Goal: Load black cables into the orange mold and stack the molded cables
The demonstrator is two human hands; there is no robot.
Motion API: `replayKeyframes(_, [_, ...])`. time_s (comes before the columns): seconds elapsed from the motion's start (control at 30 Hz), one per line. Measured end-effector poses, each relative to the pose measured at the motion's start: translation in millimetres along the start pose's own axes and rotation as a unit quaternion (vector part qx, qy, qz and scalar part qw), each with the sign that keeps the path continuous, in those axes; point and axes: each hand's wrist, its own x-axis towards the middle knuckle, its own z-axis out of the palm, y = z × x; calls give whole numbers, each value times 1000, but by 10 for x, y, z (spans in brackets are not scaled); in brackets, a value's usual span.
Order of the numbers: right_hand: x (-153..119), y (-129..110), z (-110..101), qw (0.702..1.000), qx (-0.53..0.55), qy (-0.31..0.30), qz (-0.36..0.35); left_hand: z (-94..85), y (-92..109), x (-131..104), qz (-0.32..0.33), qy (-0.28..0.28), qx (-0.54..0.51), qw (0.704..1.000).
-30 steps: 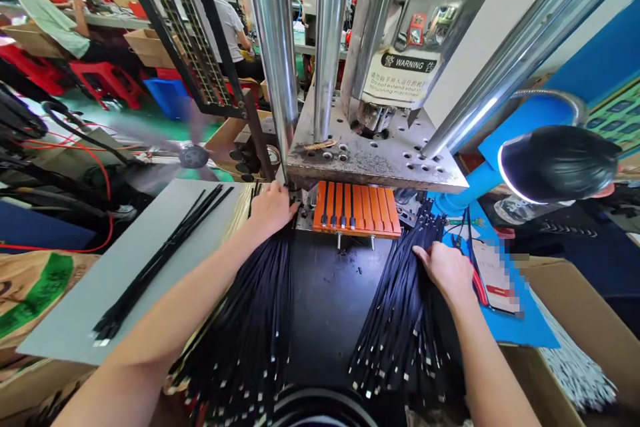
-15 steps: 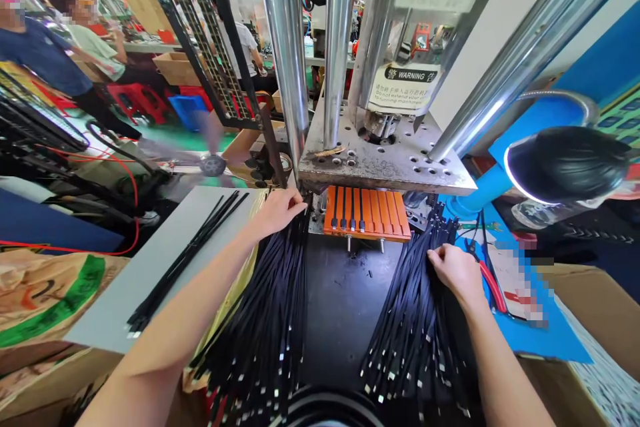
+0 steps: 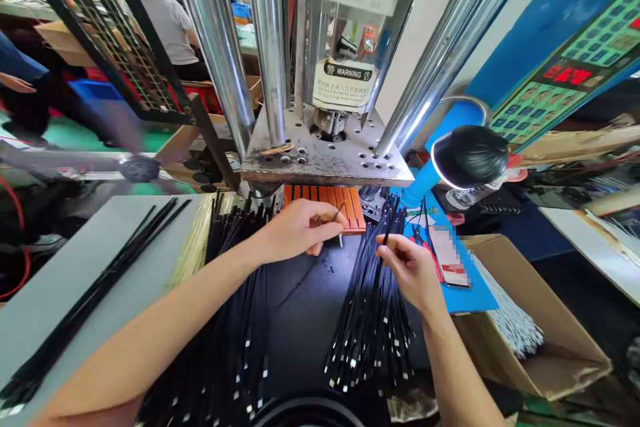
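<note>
My left hand (image 3: pixel 305 227) is pinched on a thin black cable (image 3: pixel 295 289), whose short end pokes out past the fingers. It hovers in front of the slotted orange fixture (image 3: pixel 354 217), hiding part of it; black strips lie in some of the slots. Over the top of the right bundle of black cables (image 3: pixel 367 320), my right hand (image 3: pixel 409 270) has thumb and finger closed on a black cable (image 3: pixel 386 239). Beneath my left forearm spreads another bundle of black cables (image 3: pixel 250 347) with small light-coloured tips.
A metal press plate (image 3: pixel 325 163) with upright rods hangs above the fixture. Right of it stand a black lamp (image 3: pixel 470 157), red-handled pliers (image 3: pixel 434 260) and a carton (image 3: pixel 565 353) with white cables. More black cables (image 3: pixel 105 280) lie on a grey board at left.
My left hand has moved right from the left bundle to the fixture, with a cable in it. My right hand is now pinched at the right bundle. The camera view has turned right.
</note>
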Motion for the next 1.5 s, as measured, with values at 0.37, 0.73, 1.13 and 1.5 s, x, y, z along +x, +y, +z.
replayKeyframes(0.37, [-78,-516,503,986,69,-63,-136,131,294,218,123,80,-88,985])
replayKeyframes(0.73, [804,-163,631,979,-125,4,-160,-94,533,163,388,335,209,833])
replayKeyframes(1.13, [1216,-90,632,983,-101,-56,-146,164,-683,40,130,-60,527,838])
replayKeyframes(1.5, [1292,-137,678,954,-298,26,-29,-63,-669,668,-10,5,449,894])
